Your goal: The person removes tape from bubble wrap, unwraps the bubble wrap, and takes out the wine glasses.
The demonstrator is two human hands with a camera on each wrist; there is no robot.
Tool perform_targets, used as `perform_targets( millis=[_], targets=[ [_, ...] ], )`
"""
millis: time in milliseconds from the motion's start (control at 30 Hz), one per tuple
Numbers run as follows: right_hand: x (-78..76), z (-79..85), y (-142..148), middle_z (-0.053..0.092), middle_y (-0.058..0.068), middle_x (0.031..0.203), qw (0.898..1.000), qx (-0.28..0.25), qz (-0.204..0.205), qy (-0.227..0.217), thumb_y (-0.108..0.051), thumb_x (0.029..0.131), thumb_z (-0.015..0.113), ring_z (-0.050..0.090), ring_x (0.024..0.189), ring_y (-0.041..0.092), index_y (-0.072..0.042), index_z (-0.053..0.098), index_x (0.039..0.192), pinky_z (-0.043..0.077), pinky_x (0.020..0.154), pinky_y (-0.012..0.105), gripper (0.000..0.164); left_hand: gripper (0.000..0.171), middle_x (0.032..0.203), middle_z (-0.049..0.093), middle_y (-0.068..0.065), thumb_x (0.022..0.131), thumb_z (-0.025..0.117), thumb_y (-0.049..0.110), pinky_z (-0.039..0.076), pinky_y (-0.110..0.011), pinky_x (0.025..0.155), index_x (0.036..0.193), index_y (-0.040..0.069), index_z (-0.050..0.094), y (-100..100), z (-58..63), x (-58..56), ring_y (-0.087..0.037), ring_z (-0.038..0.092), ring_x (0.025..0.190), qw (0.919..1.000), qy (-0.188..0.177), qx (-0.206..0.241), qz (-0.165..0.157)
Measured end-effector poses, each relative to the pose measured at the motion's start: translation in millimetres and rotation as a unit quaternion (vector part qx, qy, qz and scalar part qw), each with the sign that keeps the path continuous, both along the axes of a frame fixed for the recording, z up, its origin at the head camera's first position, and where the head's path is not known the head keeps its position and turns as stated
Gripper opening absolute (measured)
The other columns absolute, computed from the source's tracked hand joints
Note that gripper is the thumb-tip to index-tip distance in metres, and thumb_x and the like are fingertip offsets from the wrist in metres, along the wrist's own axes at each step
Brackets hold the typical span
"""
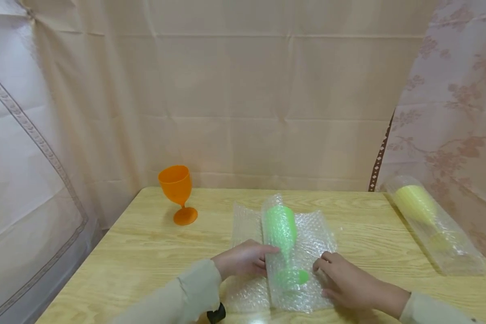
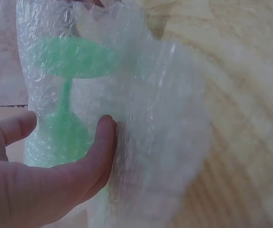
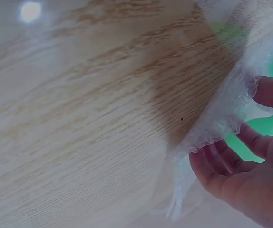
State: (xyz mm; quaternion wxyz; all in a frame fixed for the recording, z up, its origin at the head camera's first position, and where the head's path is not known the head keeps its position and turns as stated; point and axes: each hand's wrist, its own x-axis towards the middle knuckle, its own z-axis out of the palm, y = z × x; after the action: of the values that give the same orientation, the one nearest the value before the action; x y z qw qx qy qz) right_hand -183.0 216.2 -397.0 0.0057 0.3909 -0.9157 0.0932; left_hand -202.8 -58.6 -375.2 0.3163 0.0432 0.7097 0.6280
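Note:
A green plastic goblet (image 1: 282, 225) lies on its side on a sheet of bubble wrap (image 1: 313, 234), its bowl toward the far side. One fold of wrap covers most of it; the right part of its foot shows uncovered. My left hand (image 1: 247, 260) grips the covered goblet near the stem from the left. In the left wrist view, the goblet (image 2: 72, 135) shows through the wrap between thumb and fingers of the left hand (image 2: 55, 185). My right hand (image 1: 344, 281) pinches the wrap's right edge. In the right wrist view, curled fingers of that hand (image 3: 250, 175) hold the edge (image 3: 222, 114).
An orange goblet (image 1: 176, 186) stands upright at the back left of the wooden table (image 1: 146, 270). A yellow goblet rolled in bubble wrap (image 1: 419, 207) lies along the right edge. A beige curtain (image 1: 255, 90) hangs behind the table; a dark object (image 1: 216, 313) shows below the left sleeve.

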Motion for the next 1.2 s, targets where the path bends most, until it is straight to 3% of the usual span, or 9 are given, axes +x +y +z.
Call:
perform_targets(
  millis=[133, 233, 333, 533, 700, 867, 1000, 1100, 1200],
  targets=[
    [0.8, 1.1, -2, 0.057, -0.003, 0.106, 1.0, -0.002, 0.003, 0.0, -0.029, 0.079, 0.076, 0.056, 0.096, 0.017, -0.015, 0.059, 0.109, 0.053, 0.08, 0.033, 0.038, 0.033, 0.107, 0.068, -0.015, 0.092, 0.061, 0.025, 0.057, -0.037, 0.086, 0.106, -0.006, 0.061, 2, 3.3, 1.3, -0.022, 0.069, 0.094, 0.9988, 0.037, -0.024, 0.021],
    [0.9, 1.9, -2, 0.057, -0.003, 0.104, 1.0, -0.004, 0.006, 0.009, -0.028, 0.078, 0.077, 0.055, 0.095, 0.015, -0.014, 0.058, 0.108, 0.053, 0.079, 0.032, 0.038, 0.039, 0.105, 0.065, -0.016, 0.088, 0.066, 0.026, 0.058, -0.039, 0.083, 0.107, -0.007, 0.056, 4, 7.8, 3.9, -0.024, 0.068, 0.089, 0.9905, 0.093, -0.084, 0.057],
    [1.2, 2.8, -1, 0.057, -0.004, 0.103, 1.0, -0.006, 0.009, 0.019, -0.027, 0.077, 0.078, 0.054, 0.093, 0.013, -0.014, 0.058, 0.107, 0.052, 0.077, 0.03, 0.038, 0.058, 0.114, 0.061, -0.022, 0.085, 0.068, 0.031, 0.056, -0.045, 0.085, 0.121, -0.011, 0.049, 7, 14.9, 6.7, -0.033, 0.065, 0.097, 0.967, 0.17, -0.17, 0.085],
    [1.8, 3.2, -2, 0.056, -0.004, 0.102, 1.0, -0.007, 0.002, 0.02, -0.027, 0.076, 0.078, 0.054, 0.092, 0.012, -0.015, 0.058, 0.106, 0.052, 0.076, 0.03, 0.038, 0.062, 0.134, 0.052, -0.02, 0.089, 0.064, 0.034, 0.047, -0.047, 0.101, 0.135, -0.003, 0.045, 18, 28.3, 13.2, -0.034, 0.052, 0.124, 0.9023, 0.325, -0.27, 0.086],
    [2.5, 0.0, -2, 0.056, -0.005, 0.1, 0.999, -0.013, 0.004, 0.034, -0.026, 0.075, 0.079, 0.054, 0.091, 0.012, -0.014, 0.059, 0.105, 0.052, 0.076, 0.03, 0.038, 0.047, 0.133, 0.053, -0.009, 0.091, 0.065, 0.032, 0.05, -0.034, 0.099, 0.128, 0.004, 0.053, 24, 31.0, 21.5, -0.023, 0.05, 0.123, 0.8306, 0.455, -0.32, 0.013],
    [2.6, -1.9, -2, 0.056, -0.006, 0.1, 0.999, -0.017, 0.009, 0.044, -0.025, 0.075, 0.079, 0.053, 0.091, 0.01, -0.015, 0.059, 0.105, 0.052, 0.075, 0.029, 0.037, 0.036, 0.127, 0.058, -0.004, 0.09, 0.065, 0.029, 0.051, -0.023, 0.096, 0.119, 0.008, 0.06, 23, 30.0, 29.7, -0.016, 0.054, 0.117, 0.7342, 0.566, -0.37, -0.056],
    [3.0, -2.0, -2, 0.056, -0.005, 0.101, 0.999, -0.018, 0.008, 0.044, -0.025, 0.075, 0.078, 0.054, 0.092, 0.012, -0.014, 0.059, 0.105, 0.052, 0.077, 0.03, 0.038, 0.03, 0.121, 0.062, -0.004, 0.09, 0.061, 0.026, 0.051, -0.023, 0.093, 0.113, 0.008, 0.063, 16, 26.3, 35.9, -0.015, 0.058, 0.11, 0.6613, 0.621, -0.415, -0.07],
    [3.3, -1.6, -2, 0.056, -0.004, 0.101, 0.999, -0.017, 0.005, 0.039, -0.026, 0.076, 0.078, 0.054, 0.093, 0.013, -0.014, 0.059, 0.106, 0.053, 0.078, 0.031, 0.038, 0.021, 0.106, 0.064, 0.001, 0.086, 0.062, 0.025, 0.051, -0.021, 0.081, 0.102, 0.012, 0.064, 7, 20.3, 39.9, -0.013, 0.058, 0.095, 0.6105, 0.652, -0.445, -0.063],
    [3.2, -0.4, -2, 0.056, -0.004, 0.101, 0.999, -0.014, 0.004, 0.038, -0.027, 0.076, 0.078, 0.054, 0.093, 0.013, -0.014, 0.059, 0.106, 0.053, 0.079, 0.031, 0.038, 0.017, 0.091, 0.06, 0.005, 0.081, 0.065, 0.027, 0.045, -0.02, 0.067, 0.092, 0.015, 0.06, -4, 11.6, 43.1, -0.011, 0.053, 0.081, 0.5732, 0.668, -0.472, -0.055]
  ],
)
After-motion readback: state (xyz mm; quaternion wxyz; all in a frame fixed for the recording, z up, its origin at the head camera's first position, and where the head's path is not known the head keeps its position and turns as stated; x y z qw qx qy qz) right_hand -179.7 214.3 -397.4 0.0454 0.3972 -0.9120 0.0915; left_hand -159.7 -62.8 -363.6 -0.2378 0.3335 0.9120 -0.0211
